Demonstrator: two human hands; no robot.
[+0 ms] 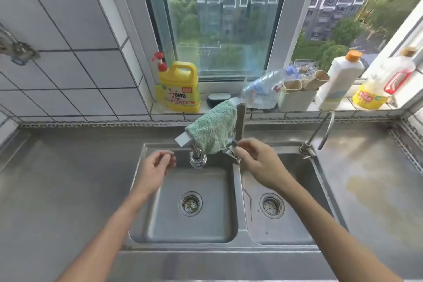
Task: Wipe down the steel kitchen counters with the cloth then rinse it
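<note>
Head view, kitchen sink station.

Cloth [212,128]: pale green, fluffy pile, draped over the flat arm of the tap [239,121] at the back edge of the sink [237,192]; it hangs in a loose fold, lower hem just above the spout head [198,160], over the left basin. Looks intact; whether wet cannot be told.

Right hand [257,160]: above the divider between the basins, thumb and forefinger pressed together at the tap lever beside the cloth's lower right corner; whether they pinch the lever or the cloth cannot be told.

Left hand [155,165]: over the left basin's back edge, fingers loosely curled, holding nothing, just left of the spout head and apart from the cloth.

Sink: steel, two basins, one drain strainer in each, both basins bare.

Counter [59,181]: steel, flanking the sink on both sides; right side carries a yellowish sheen or stain.

Small tap [322,130]: thin gooseneck at the back right corner of the right basin.

Sill [343,107], left to right: yellow jug [180,87] with a red spray head behind it, dark soap dish [218,98], clear bottle [265,89] lying tilted directly behind the tap, cream holder [297,96] with cups, white bottle [341,80] with orange cap, oil jug [384,82] with red handle.

Wall: grey tiles at left with a metal fitting [18,49].
</note>
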